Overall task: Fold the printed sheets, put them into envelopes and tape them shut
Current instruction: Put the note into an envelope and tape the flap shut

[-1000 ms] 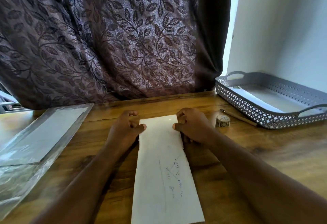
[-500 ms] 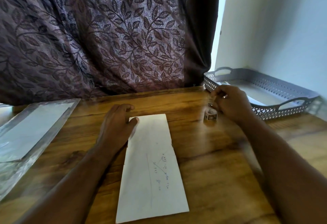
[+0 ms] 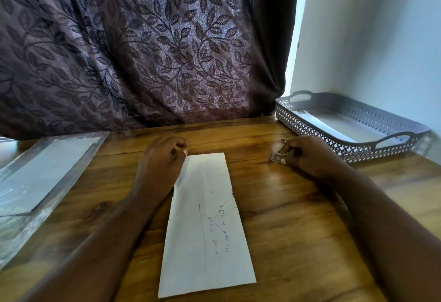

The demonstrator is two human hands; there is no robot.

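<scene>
A white envelope (image 3: 205, 225) with faint handwriting lies lengthwise on the wooden table (image 3: 298, 230) in front of me. My left hand (image 3: 162, 161) hovers at its far left corner with fingers loosely curled, holding nothing. To the right of the envelope my right hand (image 3: 307, 158) grips a small tape roll (image 3: 276, 153) just above the table. The roll is blurred and partly hidden by my fingers.
A grey perforated tray (image 3: 310, 130) with white paper inside stands at the back right, against a white wall. A clear plastic sleeve of white sheets (image 3: 40, 177) lies at the left. A dark leaf-patterned curtain (image 3: 143, 51) hangs behind the table.
My right hand left the envelope, reached to the tape roll by the tray, took it and brought it nearer the envelope. My left hand stayed at the envelope's far left corner.
</scene>
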